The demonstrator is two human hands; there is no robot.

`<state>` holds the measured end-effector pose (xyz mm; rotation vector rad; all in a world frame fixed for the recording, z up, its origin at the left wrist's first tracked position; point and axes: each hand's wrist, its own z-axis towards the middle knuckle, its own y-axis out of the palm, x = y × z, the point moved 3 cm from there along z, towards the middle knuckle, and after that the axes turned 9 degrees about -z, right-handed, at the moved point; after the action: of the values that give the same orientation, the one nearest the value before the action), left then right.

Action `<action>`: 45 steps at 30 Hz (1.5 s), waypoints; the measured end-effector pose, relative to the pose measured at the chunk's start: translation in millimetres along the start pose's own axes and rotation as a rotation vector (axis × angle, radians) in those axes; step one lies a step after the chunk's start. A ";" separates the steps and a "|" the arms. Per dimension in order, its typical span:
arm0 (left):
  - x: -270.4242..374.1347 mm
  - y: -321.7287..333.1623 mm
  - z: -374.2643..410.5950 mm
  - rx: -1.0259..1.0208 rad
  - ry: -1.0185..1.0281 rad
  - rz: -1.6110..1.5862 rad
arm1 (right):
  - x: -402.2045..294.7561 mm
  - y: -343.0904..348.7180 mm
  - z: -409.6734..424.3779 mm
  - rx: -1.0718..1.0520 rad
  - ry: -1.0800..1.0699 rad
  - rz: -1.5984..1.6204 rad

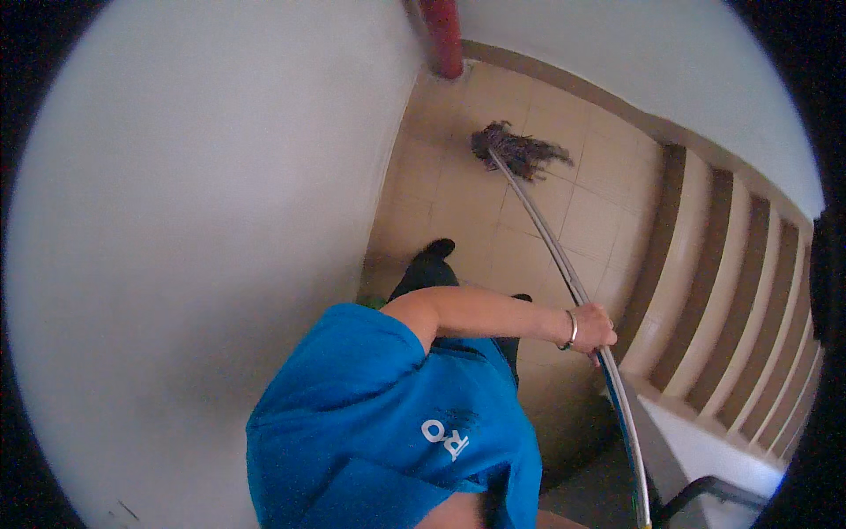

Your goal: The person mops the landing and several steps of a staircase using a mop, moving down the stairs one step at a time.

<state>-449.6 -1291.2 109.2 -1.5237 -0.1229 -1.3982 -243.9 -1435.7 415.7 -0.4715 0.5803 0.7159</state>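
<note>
My left hand (593, 330), with a metal bangle at the wrist, is closed around the long metal handle of a mop (552, 241). The arm reaches across the front of my blue shirt to the right. From the hand, the handle runs up to a dark, stringy mop head (522, 151), which lies spread on the beige tiled floor (462, 218). Its strands trail towards the right. The handle's other end leaves the picture at the bottom edge. My right hand is out of view.
Stair steps (681, 264) line the right side of the landing. A white wall (198, 198) rises close on the left. In the far corner stands a red pipe (447, 40). A dark handrail (717, 488) shows at the lower right. My dark shoe (441, 248) is near the wall.
</note>
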 end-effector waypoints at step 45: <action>-41.9 -10.9 -44.2 1.318 -0.505 0.305 | 158.5 186.2 192.5 -0.912 0.277 1.324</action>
<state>-500.4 -1295.1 74.0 -0.6537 -0.8862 -0.3978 -217.7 -1125.6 420.6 -1.0430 0.7869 2.2479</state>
